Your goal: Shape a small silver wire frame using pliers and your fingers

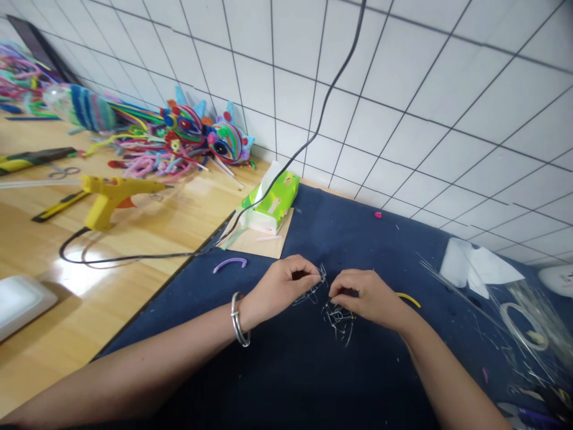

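Observation:
My left hand [278, 288], with a silver bangle [236, 319] on its wrist, pinches thumb and forefinger on a small bundle of thin wire [308, 294]. A little to its right, my right hand [369, 295] is closed in a pinch on a tangled clump of thin wire [339, 323], which hangs below the fingertips with tiny light specks on it. The two hands are close together but apart, above a dark blue cloth [286, 370]. Whether the two bits of wire join cannot be made out. A yellow curved piece [409, 299] lies just beyond my right wrist.
Left on the wooden table are a yellow glue gun [105, 197], its black cord [134, 260], a cutter knife [60, 206] and colourful pipe cleaners [147, 158]. A green tissue pack [277, 197] lies ahead. At right are loose wires [532, 316] and a white ring [508, 316].

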`<action>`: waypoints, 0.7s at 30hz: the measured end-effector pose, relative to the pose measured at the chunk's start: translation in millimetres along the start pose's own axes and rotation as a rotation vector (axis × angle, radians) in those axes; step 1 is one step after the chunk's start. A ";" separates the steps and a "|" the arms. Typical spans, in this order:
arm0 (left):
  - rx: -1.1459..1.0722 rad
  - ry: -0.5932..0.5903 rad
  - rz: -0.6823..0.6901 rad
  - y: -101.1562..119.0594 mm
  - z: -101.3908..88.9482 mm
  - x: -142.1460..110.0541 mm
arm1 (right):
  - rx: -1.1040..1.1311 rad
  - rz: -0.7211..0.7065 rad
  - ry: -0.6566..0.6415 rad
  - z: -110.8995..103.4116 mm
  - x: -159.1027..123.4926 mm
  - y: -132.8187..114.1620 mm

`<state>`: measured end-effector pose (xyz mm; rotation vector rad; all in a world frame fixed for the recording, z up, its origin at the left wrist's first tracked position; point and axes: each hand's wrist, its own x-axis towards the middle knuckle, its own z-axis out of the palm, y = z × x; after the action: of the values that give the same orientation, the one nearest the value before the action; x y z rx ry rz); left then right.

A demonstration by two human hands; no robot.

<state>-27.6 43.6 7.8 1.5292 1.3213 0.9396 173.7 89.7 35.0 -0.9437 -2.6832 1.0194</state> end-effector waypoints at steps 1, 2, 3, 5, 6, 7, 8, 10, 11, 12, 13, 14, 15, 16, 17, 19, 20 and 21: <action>0.004 -0.009 0.015 0.1 0.4 -1.0 | -0.009 -0.005 0.016 2.1 -1.1 -2.0; 0.008 -0.017 0.033 0.0 0.7 -1.8 | -0.018 -0.012 0.032 4.2 -2.2 -4.0; 0.013 -0.024 0.051 0.0 1.0 -2.6 | -0.027 -0.019 0.049 6.3 -3.2 -6.2; 0.026 -0.039 0.079 0.3 1.4 -3.9 | -0.048 -0.027 0.099 10.2 -4.9 -10.4; 0.034 -0.045 0.088 0.8 1.5 -4.5 | -0.061 -0.027 0.133 12.1 -5.6 -12.5; 0.043 -0.052 0.097 1.6 1.5 -5.0 | -0.074 -0.026 0.169 13.9 -6.2 -14.5; 0.052 -0.060 0.107 2.6 1.5 -5.6 | -0.087 -0.027 0.202 15.6 -6.7 -16.3; 0.069 -0.079 0.136 5.2 1.1 -7.0 | -0.109 -0.030 0.257 18.9 -7.5 -19.5; 0.077 -0.088 0.153 6.6 0.7 -7.7 | -0.118 -0.031 0.276 20.4 -7.9 -21.0; 0.087 -0.097 0.170 8.0 0.3 -8.5 | -0.126 -0.031 0.293 21.7 -8.3 -22.3; 0.099 -0.102 0.185 9.3 -0.1 -9.3 | -0.135 -0.029 0.309 22.9 -8.7 -23.4; 0.112 -0.108 0.199 10.6 -0.5 -10.0 | -0.143 -0.028 0.325 23.9 -9.1 -24.4; 0.125 -0.114 0.211 11.7 -0.8 -10.7 | -0.150 -0.027 0.339 24.7 -9.5 -25.2; 0.136 -0.122 0.224 12.7 -1.1 -11.3 | -0.157 -0.026 0.351 25.4 -9.9 -25.7; 0.146 -0.130 0.235 13.5 -1.3 -11.8 | -0.163 -0.025 0.363 25.9 -10.3 -26.0; 0.164 -0.147 0.254 14.6 -1.2 -12.6 | -0.174 -0.022 0.379 26.7 -10.9 -25.9; 0.173 -0.153 0.261 14.9 -1.0 -12.8 | -0.180 -0.019 0.383 26.9 -11.3 -25.8; 0.182 -0.157 0.269 15.0 -0.7 -13.0 | -0.185 -0.014 0.387 27.0 -11.6 -25.8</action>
<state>-25.3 30.1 22.3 1.9163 1.1318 0.8608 161.2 52.8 31.9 -1.0287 -2.4779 0.5233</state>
